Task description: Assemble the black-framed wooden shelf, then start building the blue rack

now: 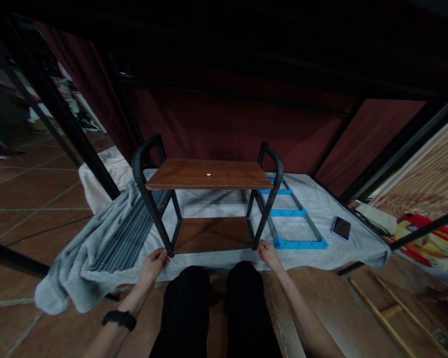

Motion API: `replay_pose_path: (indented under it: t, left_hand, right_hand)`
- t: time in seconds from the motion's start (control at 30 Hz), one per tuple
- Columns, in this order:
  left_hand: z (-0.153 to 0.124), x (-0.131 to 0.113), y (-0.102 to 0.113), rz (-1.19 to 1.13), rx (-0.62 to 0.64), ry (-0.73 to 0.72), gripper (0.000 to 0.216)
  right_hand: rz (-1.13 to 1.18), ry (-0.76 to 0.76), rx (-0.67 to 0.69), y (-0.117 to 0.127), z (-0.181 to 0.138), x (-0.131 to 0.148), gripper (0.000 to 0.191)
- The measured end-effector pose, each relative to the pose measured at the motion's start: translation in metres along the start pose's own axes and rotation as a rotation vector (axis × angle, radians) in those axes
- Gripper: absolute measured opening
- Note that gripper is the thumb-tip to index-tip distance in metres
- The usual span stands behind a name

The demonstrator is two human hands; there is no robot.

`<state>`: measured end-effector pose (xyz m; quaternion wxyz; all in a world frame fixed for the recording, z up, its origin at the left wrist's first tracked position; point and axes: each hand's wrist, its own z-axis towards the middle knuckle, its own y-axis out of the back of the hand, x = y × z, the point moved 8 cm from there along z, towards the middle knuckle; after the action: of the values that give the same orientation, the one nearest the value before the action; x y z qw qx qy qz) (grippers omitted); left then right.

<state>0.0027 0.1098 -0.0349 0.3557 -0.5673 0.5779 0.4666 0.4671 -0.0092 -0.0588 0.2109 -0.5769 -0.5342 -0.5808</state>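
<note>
A small two-tier shelf rack [209,174] with dark metal side frames and brown wood boards stands upright on a grey cloth [216,200]. My left hand [156,262] is at its front left foot, fingers curled closed against the metal corner. At the front right foot, my right hand [268,253] also has its fingers closed on the frame's end. A small white spot [208,174] shows on the upper board. Left of the rack lies a bundle of grey tubes [125,243]; on its right, a frame of grey tubes with blue connectors [300,244] lies flat.
A phone [341,228] rests on the cloth at right. Dark metal posts [67,124] stand at the left, with a dark red curtain [224,129] behind. A red and yellow box [429,243] and a wooden frame [390,311] are at the far right.
</note>
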Motion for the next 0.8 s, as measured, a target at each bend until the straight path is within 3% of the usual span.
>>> replay_pose_path:
  t: [0.8]
  left_hand:
    - [0.013,0.014,0.002,-0.107,0.041,0.052,0.017]
  right_hand:
    - [0.126,-0.019,-0.011,0.003,-0.002,0.007,0.020]
